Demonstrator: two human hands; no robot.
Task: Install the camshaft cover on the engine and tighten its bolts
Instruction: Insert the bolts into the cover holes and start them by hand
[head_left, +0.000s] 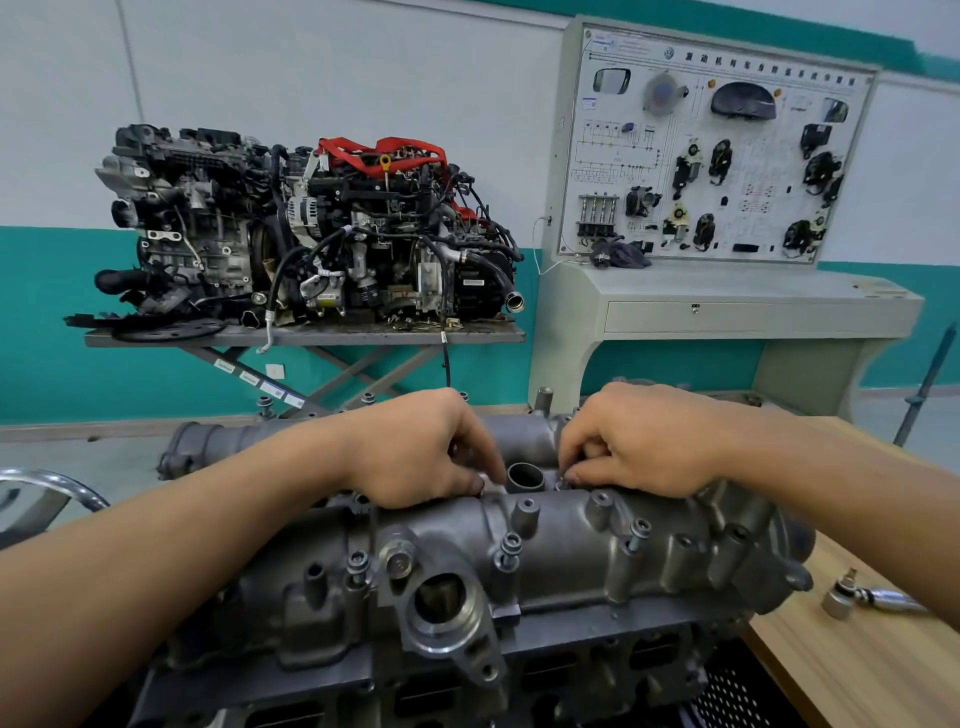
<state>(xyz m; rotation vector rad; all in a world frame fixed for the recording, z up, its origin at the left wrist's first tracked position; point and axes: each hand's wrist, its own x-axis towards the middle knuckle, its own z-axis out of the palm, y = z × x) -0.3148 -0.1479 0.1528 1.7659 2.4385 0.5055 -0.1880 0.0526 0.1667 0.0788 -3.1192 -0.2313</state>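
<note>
The grey cast camshaft cover (561, 540) lies on top of the engine's cylinder head (332, 680) in front of me. Several bolts stand partly raised along its near edge, such as one bolt (510, 546) at the middle and another bolt (639, 532) to its right. My left hand (415, 452) rests on the cover's middle with fingertips pinching a small bolt just left of a round tube opening (524, 475). Just right of that opening, my right hand (639, 441) pinches another bolt head (563, 480) with curled fingers. Both pinched bolts are mostly hidden by fingers.
A ratchet with socket (857, 597) lies on the wooden bench (852, 665) at right. Behind stand a complete engine (311, 228) on a scissor lift table (306, 338) and a training display panel (711, 156) on a desk. A chrome ring (57, 483) curves at left.
</note>
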